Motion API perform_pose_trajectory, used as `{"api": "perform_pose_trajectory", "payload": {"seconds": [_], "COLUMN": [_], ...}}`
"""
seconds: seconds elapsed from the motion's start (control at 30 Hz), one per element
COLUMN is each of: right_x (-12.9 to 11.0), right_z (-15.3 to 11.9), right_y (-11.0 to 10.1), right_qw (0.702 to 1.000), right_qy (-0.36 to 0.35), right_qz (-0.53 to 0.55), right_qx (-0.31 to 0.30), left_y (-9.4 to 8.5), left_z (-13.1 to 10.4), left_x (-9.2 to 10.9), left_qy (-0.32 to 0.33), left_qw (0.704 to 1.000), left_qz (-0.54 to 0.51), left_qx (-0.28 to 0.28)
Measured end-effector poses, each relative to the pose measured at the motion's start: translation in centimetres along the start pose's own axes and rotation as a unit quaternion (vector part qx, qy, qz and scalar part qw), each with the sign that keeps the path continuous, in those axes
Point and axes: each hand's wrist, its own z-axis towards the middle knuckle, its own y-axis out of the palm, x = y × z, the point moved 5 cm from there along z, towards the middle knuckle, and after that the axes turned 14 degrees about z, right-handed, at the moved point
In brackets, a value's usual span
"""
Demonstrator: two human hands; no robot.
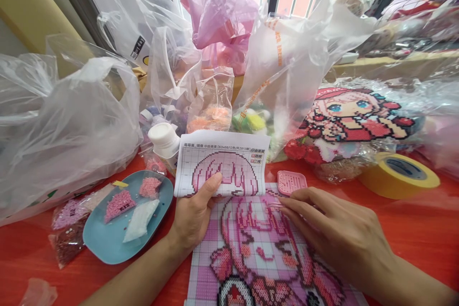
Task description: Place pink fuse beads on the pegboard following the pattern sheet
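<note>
My left hand (195,215) grips a folded paper pattern sheet (224,165), thumb across its printed pink-haired figure. The sheet stands over the upper part of a fuse bead picture (265,248), a pink-haired character on a gridded pegboard. My right hand (330,224) hovers at the picture's upper right, fingertips pinched around what look like thin pink tweezers (275,204); most of their length is hidden by the hand. Just beyond those fingers lies a small pink slotted tray (291,182). The lower edge of the picture runs out of view.
At left, a blue plate (93,244) holds small bags of pink and white beads, with more bead bags (68,234) beside it. Behind stand a white bottle (164,139) and several plastic bags (86,119). Yellow tape (398,177) and a finished bead picture (358,114) are at right.
</note>
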Motion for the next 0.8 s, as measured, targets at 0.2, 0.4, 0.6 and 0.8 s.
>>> {"api": "perform_pose_trajectory", "payload": {"seconds": [0.2, 0.4, 0.6, 0.8], "right_x": [0.0, 0.0, 0.14, 0.1], "right_z": [-0.08, -0.04, -0.16, -0.18], "right_y": [0.17, 0.05, 0.04, 0.13], "right_qw": [1.0, 1.0, 1.0, 1.0], "right_qy": [0.001, 0.001, 0.011, 0.01], "right_qz": [-0.004, 0.0, 0.008, 0.009], "right_qx": [-0.003, 0.001, 0.001, -0.001], "left_y": [0.07, 0.05, -0.11, -0.17], "left_z": [-0.06, 0.02, 0.12, 0.21], "left_x": [0.05, 0.06, -0.26, -0.31], "left_qy": [0.0, 0.006, 0.005, 0.003], "left_qw": [1.0, 1.0, 1.0, 1.0], "left_qz": [-0.004, -0.001, -0.008, -0.004], "left_qx": [-0.005, -0.008, -0.014, -0.01]}}
